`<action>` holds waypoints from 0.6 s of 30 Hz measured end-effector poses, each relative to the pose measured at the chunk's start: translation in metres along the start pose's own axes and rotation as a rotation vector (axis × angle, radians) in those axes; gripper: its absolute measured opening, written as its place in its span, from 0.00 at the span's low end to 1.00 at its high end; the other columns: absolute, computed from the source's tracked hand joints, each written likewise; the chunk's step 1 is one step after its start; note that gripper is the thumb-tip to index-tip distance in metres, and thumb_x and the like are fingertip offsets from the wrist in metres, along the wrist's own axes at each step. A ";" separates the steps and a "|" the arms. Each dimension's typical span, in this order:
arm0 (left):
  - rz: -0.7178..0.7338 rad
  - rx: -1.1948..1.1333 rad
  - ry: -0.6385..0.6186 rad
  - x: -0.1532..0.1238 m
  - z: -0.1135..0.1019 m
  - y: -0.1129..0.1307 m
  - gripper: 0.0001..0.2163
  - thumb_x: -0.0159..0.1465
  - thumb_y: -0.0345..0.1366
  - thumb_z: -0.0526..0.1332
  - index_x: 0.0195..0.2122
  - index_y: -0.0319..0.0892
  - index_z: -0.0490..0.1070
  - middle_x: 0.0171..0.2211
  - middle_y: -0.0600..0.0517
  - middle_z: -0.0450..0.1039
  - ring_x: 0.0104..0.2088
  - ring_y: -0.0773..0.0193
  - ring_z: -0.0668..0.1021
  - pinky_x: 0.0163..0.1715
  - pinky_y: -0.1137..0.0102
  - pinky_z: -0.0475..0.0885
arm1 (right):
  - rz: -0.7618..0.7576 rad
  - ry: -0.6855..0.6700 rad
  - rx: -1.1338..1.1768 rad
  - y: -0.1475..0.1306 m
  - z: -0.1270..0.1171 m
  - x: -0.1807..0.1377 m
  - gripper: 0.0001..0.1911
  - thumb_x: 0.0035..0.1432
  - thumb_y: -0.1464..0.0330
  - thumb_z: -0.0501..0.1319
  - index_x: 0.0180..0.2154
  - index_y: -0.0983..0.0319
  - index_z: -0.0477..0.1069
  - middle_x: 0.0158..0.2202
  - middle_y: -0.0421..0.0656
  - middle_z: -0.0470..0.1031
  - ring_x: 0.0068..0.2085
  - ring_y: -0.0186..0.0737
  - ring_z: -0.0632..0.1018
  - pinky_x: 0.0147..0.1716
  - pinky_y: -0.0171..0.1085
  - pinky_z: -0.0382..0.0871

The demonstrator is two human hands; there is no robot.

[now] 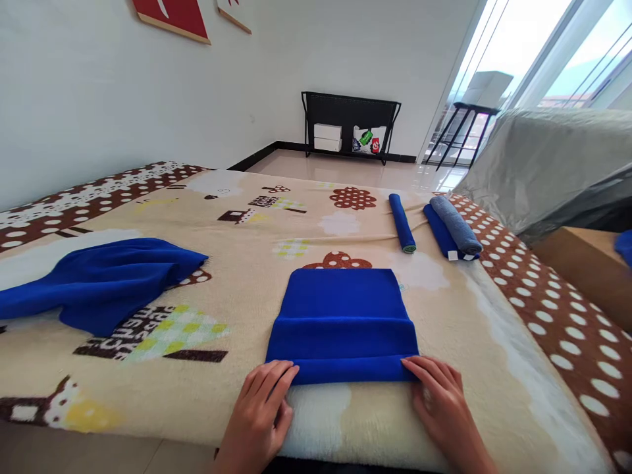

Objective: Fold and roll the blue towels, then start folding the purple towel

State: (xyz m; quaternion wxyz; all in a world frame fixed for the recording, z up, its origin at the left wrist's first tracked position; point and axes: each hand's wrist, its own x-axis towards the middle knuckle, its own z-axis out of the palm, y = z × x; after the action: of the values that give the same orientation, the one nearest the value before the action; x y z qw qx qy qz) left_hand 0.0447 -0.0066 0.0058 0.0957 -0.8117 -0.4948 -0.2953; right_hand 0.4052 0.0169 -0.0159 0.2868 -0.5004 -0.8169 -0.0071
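A blue towel [343, 309] lies flat in front of me on the patterned blanket [257, 243], its near edge folded over into a thick band. My left hand [259, 415] rests at the band's near left corner, fingers together and touching the cloth. My right hand [442, 401] lies at the near right corner, fingers stretched flat against the fold. Neither hand grips anything.
A loose, crumpled blue towel [106, 280] lies at the left. Three rolled towels sit at the far right: a blue one [402, 222], another blue one [441, 234], a grey one [457, 225]. A grey-covered sofa [548, 164] and a black rack [350, 125] stand beyond.
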 end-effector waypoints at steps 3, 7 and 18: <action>-0.040 0.037 0.021 0.005 0.011 0.000 0.20 0.61 0.19 0.51 0.51 0.41 0.71 0.45 0.47 0.76 0.48 0.57 0.75 0.53 0.60 0.66 | 0.026 0.045 0.000 -0.004 0.009 0.007 0.19 0.60 0.76 0.55 0.51 0.57 0.71 0.48 0.42 0.77 0.50 0.43 0.75 0.50 0.44 0.63; -0.058 0.100 -0.019 0.017 0.019 0.000 0.19 0.59 0.18 0.52 0.47 0.41 0.72 0.42 0.47 0.76 0.45 0.56 0.75 0.49 0.61 0.67 | 0.085 0.095 -0.025 -0.014 0.013 0.020 0.17 0.58 0.78 0.54 0.45 0.58 0.73 0.44 0.42 0.78 0.48 0.43 0.76 0.51 0.45 0.61; -0.159 0.140 -0.234 0.018 0.000 0.013 0.19 0.58 0.18 0.51 0.42 0.43 0.74 0.38 0.48 0.74 0.41 0.56 0.75 0.46 0.59 0.67 | 0.220 0.006 -0.052 -0.043 0.001 0.030 0.15 0.58 0.79 0.51 0.38 0.60 0.73 0.39 0.44 0.77 0.43 0.46 0.74 0.51 0.50 0.62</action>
State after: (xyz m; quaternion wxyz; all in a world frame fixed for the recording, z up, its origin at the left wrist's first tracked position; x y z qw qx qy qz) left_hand 0.0614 0.0004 0.0178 0.0701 -0.7901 -0.5847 -0.1703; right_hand 0.3594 0.0204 0.0089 0.2750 -0.5943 -0.7558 0.0016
